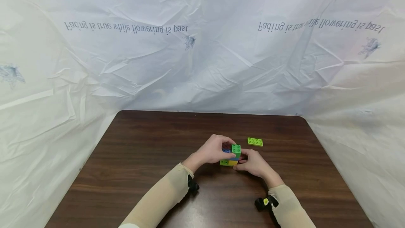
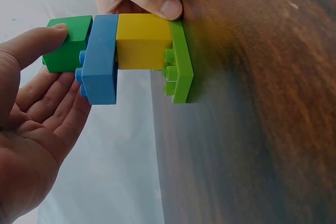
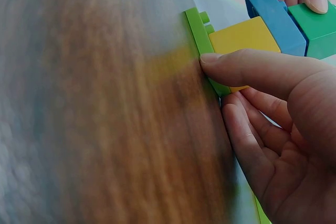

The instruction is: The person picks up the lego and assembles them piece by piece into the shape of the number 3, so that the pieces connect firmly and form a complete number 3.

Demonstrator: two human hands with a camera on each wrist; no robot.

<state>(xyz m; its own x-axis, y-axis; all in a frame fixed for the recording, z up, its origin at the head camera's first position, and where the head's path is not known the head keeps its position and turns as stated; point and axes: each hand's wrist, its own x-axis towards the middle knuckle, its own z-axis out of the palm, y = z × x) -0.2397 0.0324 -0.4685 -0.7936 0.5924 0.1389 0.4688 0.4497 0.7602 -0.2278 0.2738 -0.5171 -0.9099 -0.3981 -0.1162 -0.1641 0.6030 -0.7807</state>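
A stack of toy bricks stands on the table, with a lime plate (image 2: 181, 69) at the bottom, a yellow brick (image 2: 143, 40) on it, a blue brick (image 2: 102, 61) above and a green brick (image 1: 236, 148) on top. My left hand (image 1: 214, 149) holds the green brick, its thumb on the near side and the other fingers behind. Low on the stack, my right hand (image 3: 294, 103) grips the lime plate and the yellow brick at their right end, the thumb pressing at the plate's edge.
Behind and to the right of the stack, a loose lime plate (image 1: 255, 141) lies on the brown wooden table (image 1: 142, 143). White printed sheeting (image 1: 202, 62) hangs behind the table and at both sides.
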